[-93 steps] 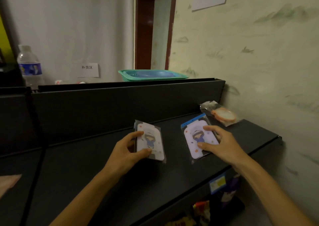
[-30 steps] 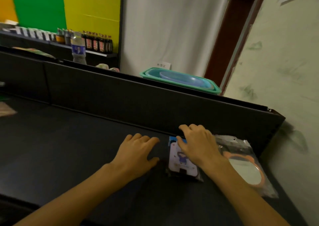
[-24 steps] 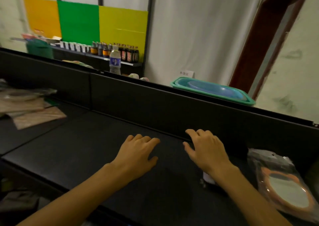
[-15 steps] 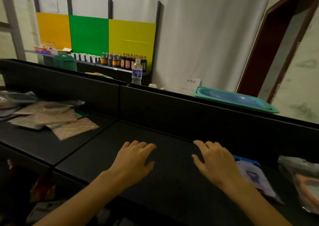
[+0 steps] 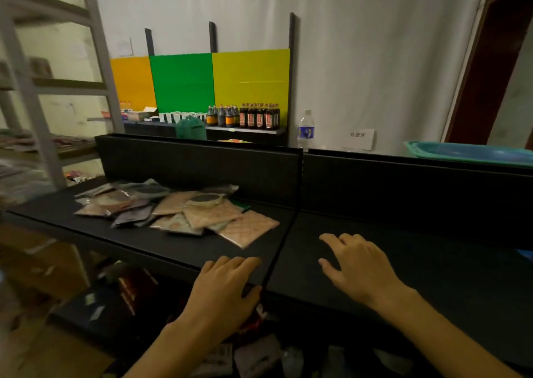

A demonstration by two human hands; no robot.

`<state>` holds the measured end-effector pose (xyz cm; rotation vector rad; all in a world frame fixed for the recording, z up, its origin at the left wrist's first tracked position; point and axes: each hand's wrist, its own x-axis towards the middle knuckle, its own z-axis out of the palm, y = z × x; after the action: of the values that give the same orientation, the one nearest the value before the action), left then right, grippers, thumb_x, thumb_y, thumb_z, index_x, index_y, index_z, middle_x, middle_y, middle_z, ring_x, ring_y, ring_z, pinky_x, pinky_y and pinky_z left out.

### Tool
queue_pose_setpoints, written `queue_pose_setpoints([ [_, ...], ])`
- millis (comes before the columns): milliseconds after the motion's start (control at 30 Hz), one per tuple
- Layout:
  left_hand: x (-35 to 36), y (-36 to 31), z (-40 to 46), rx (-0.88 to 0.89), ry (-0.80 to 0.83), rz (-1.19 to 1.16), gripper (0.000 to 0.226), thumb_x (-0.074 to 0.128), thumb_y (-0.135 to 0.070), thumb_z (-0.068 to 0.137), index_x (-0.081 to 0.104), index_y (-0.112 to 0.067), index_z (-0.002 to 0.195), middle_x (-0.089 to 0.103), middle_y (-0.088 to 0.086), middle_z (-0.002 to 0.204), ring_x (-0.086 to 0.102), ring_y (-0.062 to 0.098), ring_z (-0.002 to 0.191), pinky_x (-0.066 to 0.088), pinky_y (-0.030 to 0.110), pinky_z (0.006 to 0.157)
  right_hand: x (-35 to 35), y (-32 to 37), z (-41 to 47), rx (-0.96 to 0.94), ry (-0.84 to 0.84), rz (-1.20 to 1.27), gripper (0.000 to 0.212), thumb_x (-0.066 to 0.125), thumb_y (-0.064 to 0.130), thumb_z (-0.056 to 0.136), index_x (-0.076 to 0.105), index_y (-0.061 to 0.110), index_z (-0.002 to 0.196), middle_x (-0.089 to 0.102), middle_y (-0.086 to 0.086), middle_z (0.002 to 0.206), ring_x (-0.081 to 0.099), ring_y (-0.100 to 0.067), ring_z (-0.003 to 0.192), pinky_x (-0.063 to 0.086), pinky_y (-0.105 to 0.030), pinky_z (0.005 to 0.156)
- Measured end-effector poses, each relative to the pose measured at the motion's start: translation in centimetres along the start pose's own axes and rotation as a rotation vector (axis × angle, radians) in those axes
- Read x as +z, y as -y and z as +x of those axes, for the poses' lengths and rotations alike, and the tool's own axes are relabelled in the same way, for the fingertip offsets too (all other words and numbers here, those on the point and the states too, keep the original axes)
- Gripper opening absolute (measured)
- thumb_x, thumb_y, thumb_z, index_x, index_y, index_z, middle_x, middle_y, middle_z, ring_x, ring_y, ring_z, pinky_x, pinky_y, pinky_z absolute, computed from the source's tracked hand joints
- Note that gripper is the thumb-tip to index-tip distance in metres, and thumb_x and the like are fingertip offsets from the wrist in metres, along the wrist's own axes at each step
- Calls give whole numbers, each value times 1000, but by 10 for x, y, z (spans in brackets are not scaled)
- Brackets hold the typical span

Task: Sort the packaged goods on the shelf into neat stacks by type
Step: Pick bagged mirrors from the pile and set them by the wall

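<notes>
Meanwhile, packets (image 5: 184,213) lie beyond (left of) fingers (image 5: 230,262).

Both hands empty, fingers loose: left hand (image 5: 223,287) at the black metal shelf (image 5: 375,265) front edge, right hand (image 5: 356,265) over it; messy pile of flat plastic-wrapped packets (image 5: 184,207) sits farther left.

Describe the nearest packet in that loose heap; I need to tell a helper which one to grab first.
On the black shelf, left section, lies a heap of flat packets. The pink quilted-pattern packet sits at the heap's front right corner, nearest the left hand, beside the seam.
</notes>
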<state>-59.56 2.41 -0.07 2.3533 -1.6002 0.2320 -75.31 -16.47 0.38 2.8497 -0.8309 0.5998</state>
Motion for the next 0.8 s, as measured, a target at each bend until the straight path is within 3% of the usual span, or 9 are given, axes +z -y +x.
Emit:
queue_pose_setpoints([
  [567,0,220,8,-213,23,-27,49,43,-50,93,33,-38,139,44,-16,139,40,9,126,30,29,104,73,141,154,-113,29,80,57,47,47,91,33,28,143,56,2,120,54,-17,102,45,-28,81],
  [800,-9,326,54,-255,23,10,50,45,-49,92,32,-37,139,46,-14,137,41,11,126,30,30,104,103,203,254,-126,-9,149,52,48,50,90,39,31,137,54,2,125,52,-16,110,46,-30,89],
])
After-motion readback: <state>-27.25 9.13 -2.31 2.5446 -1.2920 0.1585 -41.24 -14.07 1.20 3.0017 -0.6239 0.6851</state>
